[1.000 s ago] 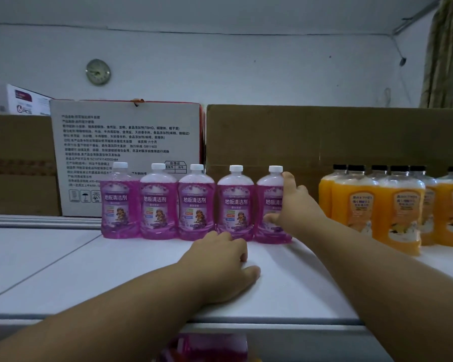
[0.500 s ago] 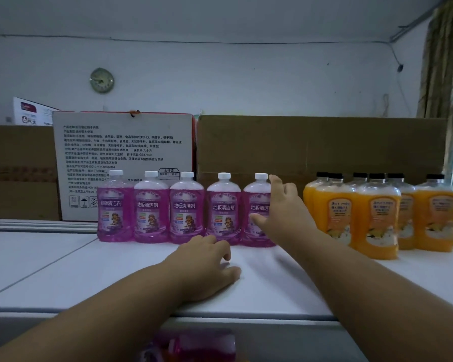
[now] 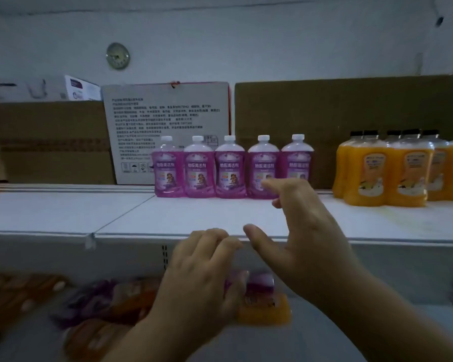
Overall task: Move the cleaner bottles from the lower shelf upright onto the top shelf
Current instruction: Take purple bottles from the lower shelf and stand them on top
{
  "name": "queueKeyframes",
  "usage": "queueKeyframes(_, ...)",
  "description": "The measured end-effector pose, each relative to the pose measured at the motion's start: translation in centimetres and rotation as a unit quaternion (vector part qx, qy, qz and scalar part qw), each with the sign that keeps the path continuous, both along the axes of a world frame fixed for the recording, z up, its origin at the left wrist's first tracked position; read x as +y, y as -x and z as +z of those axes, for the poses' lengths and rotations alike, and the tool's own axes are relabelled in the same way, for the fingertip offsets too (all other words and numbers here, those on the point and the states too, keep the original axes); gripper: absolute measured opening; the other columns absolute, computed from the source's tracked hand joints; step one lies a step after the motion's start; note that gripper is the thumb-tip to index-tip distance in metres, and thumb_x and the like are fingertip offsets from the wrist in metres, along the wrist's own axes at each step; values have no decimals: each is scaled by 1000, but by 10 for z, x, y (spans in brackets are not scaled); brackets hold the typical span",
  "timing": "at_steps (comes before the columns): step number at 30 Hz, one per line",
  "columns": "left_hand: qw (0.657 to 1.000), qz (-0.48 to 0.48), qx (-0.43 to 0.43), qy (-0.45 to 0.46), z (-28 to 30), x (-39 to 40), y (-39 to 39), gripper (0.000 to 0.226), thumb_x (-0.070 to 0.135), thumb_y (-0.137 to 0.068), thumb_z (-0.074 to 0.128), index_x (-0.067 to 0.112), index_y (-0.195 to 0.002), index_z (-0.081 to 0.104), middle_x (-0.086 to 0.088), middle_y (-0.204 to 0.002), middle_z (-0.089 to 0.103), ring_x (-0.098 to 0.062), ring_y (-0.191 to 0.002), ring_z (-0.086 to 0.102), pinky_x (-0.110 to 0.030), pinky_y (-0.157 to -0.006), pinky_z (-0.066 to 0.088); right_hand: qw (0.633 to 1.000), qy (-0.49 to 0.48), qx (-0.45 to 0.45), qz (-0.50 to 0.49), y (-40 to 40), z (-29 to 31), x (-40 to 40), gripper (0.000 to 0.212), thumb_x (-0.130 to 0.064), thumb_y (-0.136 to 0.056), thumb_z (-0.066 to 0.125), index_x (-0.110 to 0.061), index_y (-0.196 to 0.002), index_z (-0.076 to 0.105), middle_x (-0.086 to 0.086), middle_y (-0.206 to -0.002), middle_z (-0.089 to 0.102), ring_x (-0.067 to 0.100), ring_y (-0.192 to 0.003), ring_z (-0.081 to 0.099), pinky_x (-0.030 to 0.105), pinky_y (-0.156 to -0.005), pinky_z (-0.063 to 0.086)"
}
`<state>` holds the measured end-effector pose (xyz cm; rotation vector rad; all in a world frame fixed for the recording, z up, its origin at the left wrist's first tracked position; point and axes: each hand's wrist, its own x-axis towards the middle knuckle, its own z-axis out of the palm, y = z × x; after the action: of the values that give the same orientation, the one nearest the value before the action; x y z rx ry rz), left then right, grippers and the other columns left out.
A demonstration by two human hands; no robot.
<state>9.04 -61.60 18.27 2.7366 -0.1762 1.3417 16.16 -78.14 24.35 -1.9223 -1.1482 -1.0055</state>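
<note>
Several purple cleaner bottles (image 3: 230, 168) stand upright in a row at the back of the white top shelf (image 3: 168, 218). On the lower shelf, more purple bottles lie on their sides, one (image 3: 260, 283) right beside my left hand and others blurred (image 3: 89, 299) further left. My left hand (image 3: 207, 278) hangs below the top shelf's front edge, fingers loosely bent, partly covering that bottle and holding nothing I can see. My right hand (image 3: 304, 231) is in the air in front of the shelf edge, fingers spread and empty.
Orange juice bottles (image 3: 403, 173) stand at the right of the top shelf. A white printed box (image 3: 168, 113) and brown cartons (image 3: 324, 108) line the back. Orange bottles (image 3: 264, 312) lie mixed with the purple ones on the lower shelf.
My right hand has let go of the rightmost purple bottle and pulled back. My left hand has come off the top shelf and dropped toward the lower shelf. The view has tilted down.
</note>
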Motion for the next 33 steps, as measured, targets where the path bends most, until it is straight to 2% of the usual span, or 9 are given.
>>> queueKeyframes(9, 979, -2, 195, 55, -111, 71, 51, 37, 53, -87, 52, 30, -117, 54, 10, -110, 51, -14, -98, 48, -35, -84, 44, 993, 15, 112, -36, 59, -107, 50, 51, -34, -84, 72, -12, -127, 54, -1, -114, 52, 14, -98, 54, 32, -81, 51)
queueKeyframes(14, 953, 5, 252, 168, -141, 75, 28, 39, 51, -89, 57, 30, -120, 55, 9, -111, 55, -13, -101, 52, -27, -81, 40, 982, 51, 164, -81, 49, -133, 58, 52, -35, -82, 71, -14, -127, 55, -2, -111, 51, 12, -93, 53, 25, -78, 46)
queueKeyframes(18, 870, 48, 268, 410, -157, 83, -28, 32, 40, -95, 58, 18, -118, 57, -6, -114, 65, -21, -97, 61, -31, -78, 47, 973, 81, 194, -96, 16, -149, 59, 48, -35, -81, 73, -20, -123, 56, -8, -110, 46, 11, -94, 52, 14, -76, 35)
queueKeyframes(20, 817, 89, 243, 516, -159, 93, -67, 54, 44, -94, 58, 7, -132, 51, -17, -129, 60, -28, -108, 60, -30, -81, 43, 969, 84, 208, -101, -6, -153, 61, 44, -36, -82, 73, -26, -121, 55, -9, -110, 46, 11, -93, 52, 12, -73, 33)
queueKeyframes(23, 764, 209, 262, 552, -163, 105, -119, 81, 62, -90, 54, 7, -147, 38, -17, -145, 49, -33, -127, 51, -35, -95, 41, 965, 85, 227, -102, -41, -159, 66, 41, -38, -84, 69, -25, -121, 56, -4, -116, 49, 15, -93, 55, 23, -69, 37)
queueKeyframes(27, 712, 217, 301, 596, -167, 114, -157, 89, 60, -80, 71, 12, -148, 38, -12, -125, 58, -29, -108, 59, -21, -80, 50, 957, 115, 260, -63, -82, -169, 69, 48, -41, -82, 65, -26, -126, 52, -14, -114, 39, 7, -94, 48, 11, -68, 32)
queueKeyframes(29, 712, 225, 329, 579, -168, 121, -165, 96, 61, -78, 71, 11, -150, 35, -18, -143, 47, -36, -123, 52, -36, -99, 48, 955, 129, 263, -52, -99, -176, 68, 48, -39, -82, 67, -25, -126, 52, -12, -117, 42, 7, -95, 47, 15, -69, 35)
queueKeyframes(31, 698, 206, 290, 622, -165, 127, -157, 80, 54, -82, 71, 11, -144, 45, -18, -143, 48, -34, -120, 56, -40, -98, 50, 953, 142, 262, -49, -114, -184, 67, 47, -35, -83, 69, -23, -126, 53, -5, -121, 47, 11, -97, 51, 23, -71, 38)
queueKeyframes(33, 617, 75, 192, 760, -161, 126, -133, 32, 39, -87, 72, 18, -110, 66, -12, -111, 64, -21, -80, 69, -28, -61, 57, 951, 158, 260, -48, -128, -192, 72, 47, -31, -83, 71, -20, -125, 55, 1, -123, 50, 18, -102, 54, 27, -75, 41)
